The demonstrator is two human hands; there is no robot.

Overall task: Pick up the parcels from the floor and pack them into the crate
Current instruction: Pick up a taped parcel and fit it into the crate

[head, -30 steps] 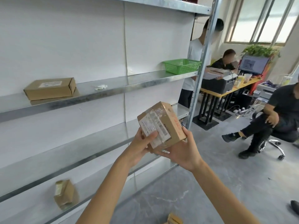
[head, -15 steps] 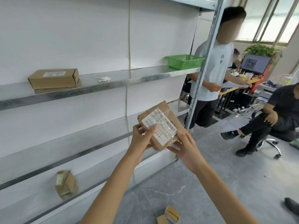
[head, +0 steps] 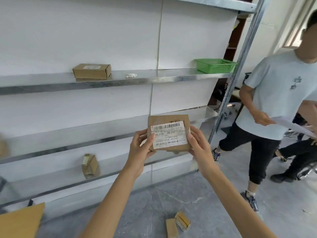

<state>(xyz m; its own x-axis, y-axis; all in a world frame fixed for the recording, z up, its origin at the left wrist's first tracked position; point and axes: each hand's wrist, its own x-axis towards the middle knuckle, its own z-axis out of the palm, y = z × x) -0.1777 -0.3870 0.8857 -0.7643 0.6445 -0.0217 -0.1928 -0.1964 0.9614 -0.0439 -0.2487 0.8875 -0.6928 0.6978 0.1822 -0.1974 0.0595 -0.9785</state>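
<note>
I hold a flat brown cardboard parcel (head: 169, 133) up in front of the shelves, its white barcode label facing me. My left hand (head: 141, 148) grips its left edge and my right hand (head: 199, 146) grips its right edge. Two small brown parcels (head: 178, 222) lie on the grey floor below. The corner of a tan cardboard box (head: 20, 220) shows at the lower left; I cannot tell if it is the crate.
Metal shelving (head: 120, 81) holds a brown box (head: 92, 71), a green basket (head: 216, 65) and a small upright parcel (head: 90, 164). A person in a light shirt (head: 267, 107) holding papers stands close on the right, with another person's legs (head: 298, 160) behind.
The parcel has turned so its label faces me squarely. My view has swung left and down, bringing the floor parcels and the box corner into sight. The person on the right has come closer.
</note>
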